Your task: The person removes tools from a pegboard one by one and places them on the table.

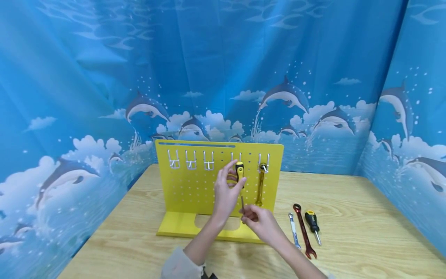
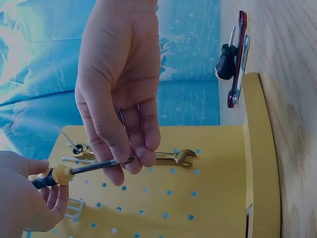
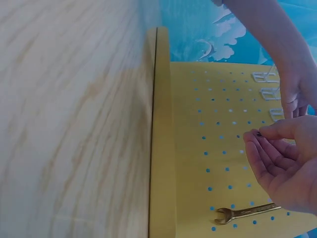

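Note:
In the head view my left hand (image 1: 226, 192) grips the yellow and black handle of a screwdriver (image 1: 240, 170), held upright with its shaft downward. My right hand (image 1: 261, 223) pinches the lower end of that shaft between thumb and fingertips. The left wrist view shows the metal shaft (image 2: 96, 166) running from the left hand (image 2: 29, 198) to the right hand (image 2: 124, 94). Behind the hands stands a yellow pegboard (image 1: 195, 190); a wire hook (image 1: 232, 155) sits just above the screwdriver handle, partly hidden. A gold wrench (image 1: 260, 186) hangs from the hook farther right.
Several wire hooks, such as this hook (image 1: 173, 159), line the board's upper left. On the table (image 1: 355, 224) to the right lie a small silver wrench (image 1: 294, 230), a red wrench (image 1: 304, 232) and a black screwdriver (image 1: 312, 221) with a yellow end.

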Demonstrator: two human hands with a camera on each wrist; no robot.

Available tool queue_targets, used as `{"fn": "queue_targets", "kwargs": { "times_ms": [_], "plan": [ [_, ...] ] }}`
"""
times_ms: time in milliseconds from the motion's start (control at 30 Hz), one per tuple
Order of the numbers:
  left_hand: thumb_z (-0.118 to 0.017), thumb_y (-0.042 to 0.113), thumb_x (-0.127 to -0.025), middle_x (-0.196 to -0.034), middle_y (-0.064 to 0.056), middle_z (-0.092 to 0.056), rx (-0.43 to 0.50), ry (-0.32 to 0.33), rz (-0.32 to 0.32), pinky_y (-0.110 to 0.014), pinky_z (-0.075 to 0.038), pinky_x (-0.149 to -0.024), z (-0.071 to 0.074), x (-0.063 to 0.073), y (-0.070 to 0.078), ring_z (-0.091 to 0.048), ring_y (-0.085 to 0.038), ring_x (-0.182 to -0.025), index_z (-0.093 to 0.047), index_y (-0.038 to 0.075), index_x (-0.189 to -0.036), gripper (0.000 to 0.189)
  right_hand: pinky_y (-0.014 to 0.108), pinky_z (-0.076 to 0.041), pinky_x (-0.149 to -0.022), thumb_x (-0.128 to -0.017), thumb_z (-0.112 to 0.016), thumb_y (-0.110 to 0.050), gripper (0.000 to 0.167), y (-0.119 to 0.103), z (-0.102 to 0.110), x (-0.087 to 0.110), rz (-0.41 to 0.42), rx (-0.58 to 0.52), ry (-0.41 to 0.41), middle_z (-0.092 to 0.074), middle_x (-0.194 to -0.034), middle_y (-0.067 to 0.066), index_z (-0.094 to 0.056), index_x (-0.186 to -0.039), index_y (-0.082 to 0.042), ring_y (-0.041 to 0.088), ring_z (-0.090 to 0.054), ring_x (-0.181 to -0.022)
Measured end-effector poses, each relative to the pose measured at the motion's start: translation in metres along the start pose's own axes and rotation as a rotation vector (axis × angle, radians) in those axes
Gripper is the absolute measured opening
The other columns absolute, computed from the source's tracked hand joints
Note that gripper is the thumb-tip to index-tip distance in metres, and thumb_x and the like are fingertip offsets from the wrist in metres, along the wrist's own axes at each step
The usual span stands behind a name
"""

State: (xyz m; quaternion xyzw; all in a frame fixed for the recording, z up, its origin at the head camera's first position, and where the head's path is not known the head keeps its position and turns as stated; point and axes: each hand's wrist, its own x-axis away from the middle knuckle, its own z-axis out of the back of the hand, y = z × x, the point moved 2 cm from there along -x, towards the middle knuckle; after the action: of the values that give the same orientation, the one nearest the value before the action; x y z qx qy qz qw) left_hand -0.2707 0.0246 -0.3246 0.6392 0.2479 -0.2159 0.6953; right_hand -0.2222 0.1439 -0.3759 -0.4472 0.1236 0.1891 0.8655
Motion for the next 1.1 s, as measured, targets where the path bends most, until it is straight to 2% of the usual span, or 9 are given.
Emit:
{"fn": "queue_targets", "kwargs": {
  "times_ms": [233, 600, 833, 1100],
  "plan": [
    [-0.07, 0.006, -0.08, -0.096, -0.007, -0.051, 0.004, 0.006, -0.015, -0.026, -0.053, -0.07, 0.001, 0.004, 0.01, -0.054, -0.02, -0.085, -0.051, 0.015, -0.128, 0.052, 0.025, -0.052, -0.064, -0.082, -0.064, 0.0, 0.012, -0.008, 0.007, 0.007, 0.045, -0.03, -0.016, -0.064, -0.078, 0.0, -0.064, -0.094, 0.001, 0.012, -0.06, -0.069],
    [-0.069, 0.004, -0.08, -0.099, -0.009, -0.05, 0.056, -0.004, -0.05, -0.028, -0.053, -0.072, -0.004, 0.01, 0.03, -0.055, -0.022, -0.086, -0.05, 0.013, -0.128, 0.052, 0.025, -0.052, -0.066, -0.083, -0.064, -0.002, 0.012, -0.016, 0.021, 0.017, 0.039, -0.021, -0.017, -0.064, -0.078, -0.001, -0.065, -0.095, -0.003, 0.009, -0.06, -0.07],
    [-0.067, 0.009, -0.084, -0.103, -0.006, -0.05, 0.074, -0.064, -0.07, -0.027, -0.052, -0.074, -0.018, 0.01, 0.036, -0.055, -0.019, -0.088, -0.048, 0.012, -0.13, 0.05, 0.025, -0.052, -0.065, -0.084, -0.065, -0.003, 0.011, -0.015, 0.038, 0.025, 0.048, -0.015, 0.034, -0.065, -0.078, -0.003, -0.065, -0.095, -0.001, 0.009, -0.061, -0.07],
    [-0.064, 0.007, -0.086, -0.105, -0.003, -0.05, 0.137, -0.133, -0.08, -0.028, -0.052, -0.075, -0.039, 0.008, 0.045, -0.055, -0.016, -0.089, -0.048, 0.014, -0.13, 0.048, 0.025, -0.052, -0.064, -0.082, -0.066, -0.001, 0.011, -0.008, 0.06, 0.034, 0.011, 0.021, 0.097, -0.063, -0.075, -0.007, -0.065, -0.094, -0.003, 0.008, -0.06, -0.07]
  ]
}}
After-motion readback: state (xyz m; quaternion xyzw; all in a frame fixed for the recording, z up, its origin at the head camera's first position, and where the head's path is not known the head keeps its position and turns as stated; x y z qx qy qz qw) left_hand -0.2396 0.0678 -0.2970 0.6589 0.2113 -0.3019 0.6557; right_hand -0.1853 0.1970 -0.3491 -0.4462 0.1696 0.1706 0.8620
